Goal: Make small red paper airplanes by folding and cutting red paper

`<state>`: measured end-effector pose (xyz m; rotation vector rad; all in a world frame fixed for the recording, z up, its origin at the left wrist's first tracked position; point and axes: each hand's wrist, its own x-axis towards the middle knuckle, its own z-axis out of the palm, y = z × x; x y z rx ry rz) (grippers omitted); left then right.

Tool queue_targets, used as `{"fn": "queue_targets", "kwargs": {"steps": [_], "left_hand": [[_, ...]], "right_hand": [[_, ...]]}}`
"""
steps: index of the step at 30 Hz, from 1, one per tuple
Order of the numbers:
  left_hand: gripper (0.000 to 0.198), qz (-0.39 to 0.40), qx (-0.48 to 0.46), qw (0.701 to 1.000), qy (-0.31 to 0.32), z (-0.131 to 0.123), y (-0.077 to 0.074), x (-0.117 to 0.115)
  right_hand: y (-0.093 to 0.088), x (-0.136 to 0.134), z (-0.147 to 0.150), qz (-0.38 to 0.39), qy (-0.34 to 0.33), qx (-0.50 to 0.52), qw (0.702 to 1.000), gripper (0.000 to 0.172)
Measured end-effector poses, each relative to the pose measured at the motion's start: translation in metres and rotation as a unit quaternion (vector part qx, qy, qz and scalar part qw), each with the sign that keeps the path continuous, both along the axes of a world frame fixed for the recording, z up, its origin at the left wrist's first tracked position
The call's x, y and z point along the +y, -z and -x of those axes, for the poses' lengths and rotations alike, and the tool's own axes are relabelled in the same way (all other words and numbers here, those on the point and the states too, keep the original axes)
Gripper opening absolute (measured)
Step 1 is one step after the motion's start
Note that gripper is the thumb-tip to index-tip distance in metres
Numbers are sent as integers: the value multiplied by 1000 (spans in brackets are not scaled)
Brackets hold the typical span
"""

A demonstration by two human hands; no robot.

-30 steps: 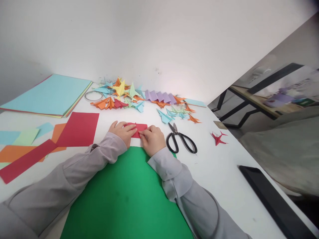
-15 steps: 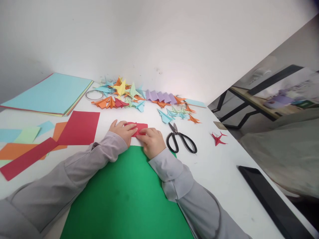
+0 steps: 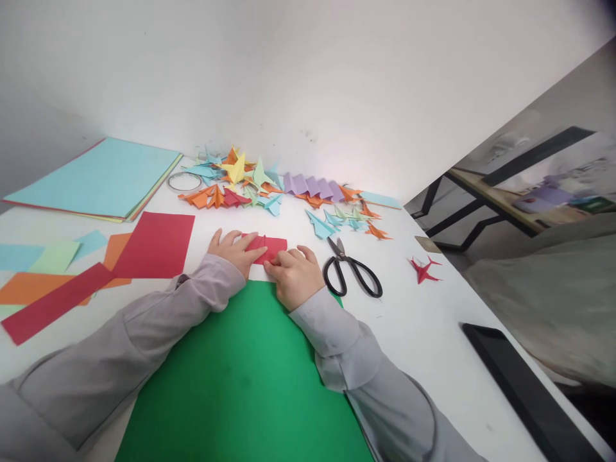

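Observation:
A small folded piece of red paper (image 3: 276, 245) with a crease near its middle lies on the white table just beyond a green sheet (image 3: 240, 372). My left hand (image 3: 231, 250) rests on its left part, fingers stretched out and spread, pressing it flat. At the paper's lower right edge, my right hand (image 3: 298, 276) is closed, with curled fingers and the fingertips pressed against the edge. Its fingers partly cover that corner. Black-handled scissors (image 3: 342, 256) lie partly spread just right of my right hand.
Colourful folded paper pieces (image 3: 235, 170) lie along the wall, beside a tape roll (image 3: 184, 181). Large paper sheets (image 3: 96, 179) are stacked at the back left. Red paper (image 3: 154, 247) and other cut pieces lie left. A red folded figure (image 3: 423, 270) and a black tablet-like object (image 3: 520, 385) are right.
My right hand has drawn slightly right and its fingers have curled more along the paper's lower edge. My left hand has spread its fingers and shows more of the paper.

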<state>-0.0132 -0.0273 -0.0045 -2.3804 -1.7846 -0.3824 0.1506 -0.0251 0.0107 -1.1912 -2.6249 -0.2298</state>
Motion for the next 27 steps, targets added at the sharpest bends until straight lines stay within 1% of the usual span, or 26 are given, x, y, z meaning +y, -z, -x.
{"fn": "queue_targets", "kwargs": {"steps": [4, 7, 9, 12, 14, 16, 19, 20, 21, 22, 24, 25, 27], "left_hand": [[33, -46, -12, 998, -36, 5, 7, 2], [28, -102, -52, 992, -55, 12, 10, 6], [22, -136, -80, 987, -14, 16, 9, 7], [18, -160, -83, 978, 107, 17, 8, 9], [17, -173, -63, 968, 169, 15, 8, 11], [21, -195, -38, 959, 202, 12, 9, 15], [32, -247, 17, 944, 219, 7, 8, 16], [34, -251, 39, 941, 223, 5, 6, 15], [35, -244, 59, 942, 222, 3, 4, 11], [34, -213, 77, 949, 219, 0, 1, 7], [27, -134, 83, 971, 181, -4, -5, -5], [29, -100, 78, 978, 166, -6, -7, -11], [40, -57, 65, 987, 135, -8, -10, -21]], "right_hand": [[-5, -3, 1, -6, -10, -25, 1000, 28], [-7, -3, 1, 5, -12, -30, 999, 28], [-7, -2, 0, 12, -13, -25, 1000, 27], [-5, 0, -1, 22, -12, -13, 1000, 26], [-5, 0, -1, 30, -10, -7, 999, 26], [-6, -1, 0, 32, -14, -14, 999, 26], [-10, -4, 4, 10, -30, -41, 999, 28], [-11, -5, 6, 4, -35, -51, 998, 29], [-12, -6, 8, 1, -39, -61, 997, 31], [-14, -7, 9, 2, -40, -68, 997, 32], [-15, -9, 10, 8, -37, -77, 996, 32], [-16, -10, 10, 10, -34, -78, 996, 31], [-16, -11, 9, 11, -25, -75, 997, 31]]}}
